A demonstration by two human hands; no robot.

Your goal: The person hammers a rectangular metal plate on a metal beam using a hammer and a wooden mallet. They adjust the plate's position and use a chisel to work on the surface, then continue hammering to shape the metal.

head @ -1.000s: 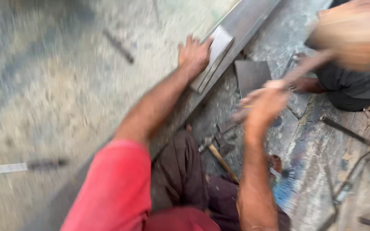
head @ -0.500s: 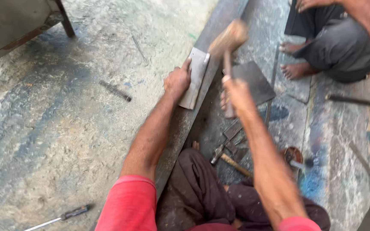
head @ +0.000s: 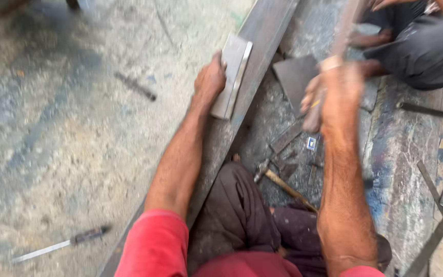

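Two hands work: left hand (head: 209, 81) presses the metal plate (head: 233, 74), right hand (head: 331, 90) (blurred) clenches a hammer handle (head: 340, 38).

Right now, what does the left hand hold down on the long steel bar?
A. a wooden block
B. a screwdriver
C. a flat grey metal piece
C: the left hand presses a flat grey metal piece onto the long steel bar.
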